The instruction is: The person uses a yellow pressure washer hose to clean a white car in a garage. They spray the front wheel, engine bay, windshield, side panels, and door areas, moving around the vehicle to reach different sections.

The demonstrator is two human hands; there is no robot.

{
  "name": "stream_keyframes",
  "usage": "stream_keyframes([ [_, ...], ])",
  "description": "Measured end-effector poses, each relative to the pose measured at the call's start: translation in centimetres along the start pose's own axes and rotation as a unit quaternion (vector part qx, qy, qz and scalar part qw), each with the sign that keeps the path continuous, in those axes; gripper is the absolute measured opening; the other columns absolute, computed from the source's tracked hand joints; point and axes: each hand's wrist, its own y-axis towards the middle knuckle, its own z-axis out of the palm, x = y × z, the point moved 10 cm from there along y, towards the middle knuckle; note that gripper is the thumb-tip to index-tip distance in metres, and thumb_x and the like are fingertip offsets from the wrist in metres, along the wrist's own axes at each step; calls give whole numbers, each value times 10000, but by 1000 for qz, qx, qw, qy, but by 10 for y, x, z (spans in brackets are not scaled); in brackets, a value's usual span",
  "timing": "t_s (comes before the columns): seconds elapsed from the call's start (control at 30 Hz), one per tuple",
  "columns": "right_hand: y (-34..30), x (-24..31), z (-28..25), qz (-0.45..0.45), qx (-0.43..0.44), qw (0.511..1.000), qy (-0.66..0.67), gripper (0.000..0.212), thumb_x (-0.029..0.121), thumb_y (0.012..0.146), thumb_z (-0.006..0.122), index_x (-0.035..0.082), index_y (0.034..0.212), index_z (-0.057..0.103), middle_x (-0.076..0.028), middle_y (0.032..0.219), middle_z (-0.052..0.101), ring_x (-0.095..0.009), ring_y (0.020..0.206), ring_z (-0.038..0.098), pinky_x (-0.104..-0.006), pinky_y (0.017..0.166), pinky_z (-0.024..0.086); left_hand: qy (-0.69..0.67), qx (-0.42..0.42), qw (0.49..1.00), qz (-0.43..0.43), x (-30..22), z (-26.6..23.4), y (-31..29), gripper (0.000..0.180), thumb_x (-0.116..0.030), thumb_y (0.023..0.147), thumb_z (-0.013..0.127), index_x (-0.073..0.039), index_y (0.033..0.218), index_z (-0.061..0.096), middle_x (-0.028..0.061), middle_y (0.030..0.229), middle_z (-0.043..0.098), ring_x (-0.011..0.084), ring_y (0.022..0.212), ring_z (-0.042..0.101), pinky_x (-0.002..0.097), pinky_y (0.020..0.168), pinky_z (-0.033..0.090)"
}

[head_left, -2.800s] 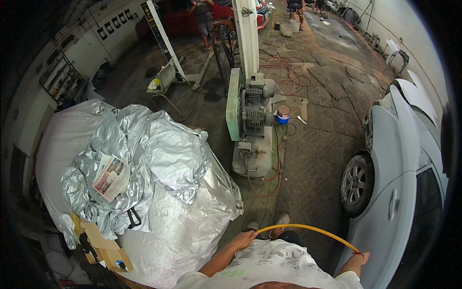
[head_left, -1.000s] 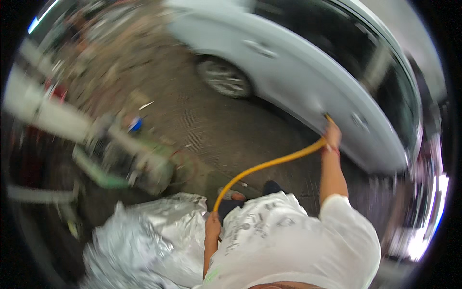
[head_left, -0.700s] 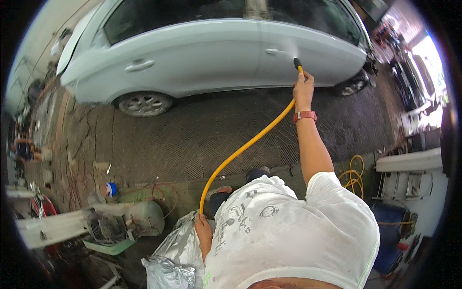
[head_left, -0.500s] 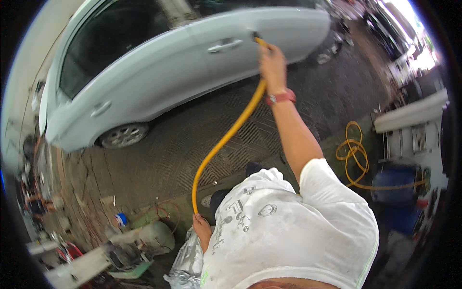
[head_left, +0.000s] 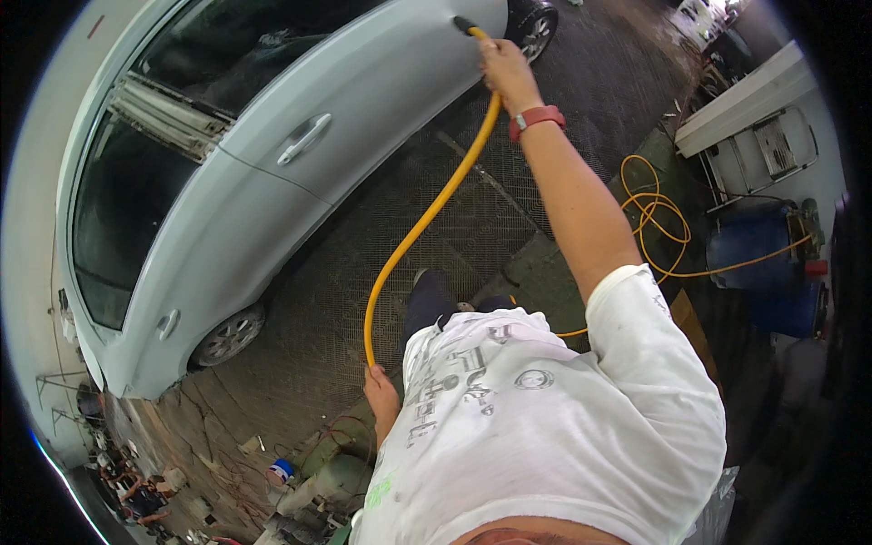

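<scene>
Paintwork of a pale silver-blue sedan car (head_left: 272, 200) fills the left side, doors facing the person, one wheel low down near the cracked concrete floor (head_left: 300, 400). Down by the hip, the left hand (head_left: 381, 392) is wrapped round the lower end of a long yellow rubber hose (head_left: 413, 232), fingers closed on it as far as I can see. From there the hose runs up and to the right in one long curve, its long axis slanting from lower left to upper right, pretty much across the dark mesh-patterned ground. At the top the right hand (head_left: 504, 68), with a red wristband, is shut tight around the hose's black nozzle end (head_left: 465, 24), which sticks out past the fist and points up-left at the car's door panel, just beside it. Further right, more yellow hose lies in loose coils (head_left: 658, 218) by a blue plastic drum (head_left: 758, 241).
</scene>
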Motion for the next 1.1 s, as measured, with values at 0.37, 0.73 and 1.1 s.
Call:
stream_keyframes([
  [0.37,3,-231,16,216,35,976,11,340,362,1045,545,81,1157,702,-27,714,583,-148,535,530,-346,490,450,36,66,990,-116,11,75,93,558,-480,1142,351,-11,950,584,109,762,588,250,707,568,435,683,457],
  [0.73,125,-376,-43,372,9,915,-153,435,326,1047,461,-11,1304,557,-347,1198,688,-498,1117,681,-545,931,565,184,37,975,-120,-58,129,163,596,-512,1129,339,9,1077,626,249,914,671,431,845,640,510,770,488],
  [1.1,387,-184,-166,209,39,973,-92,425,316,1006,619,-10,1265,705,-231,1039,757,-355,969,751,-432,856,581,68,175,982,-11,-310,323,269,498,-436,1148,337,-28,1032,599,126,780,598,262,702,600,432,699,488],
])
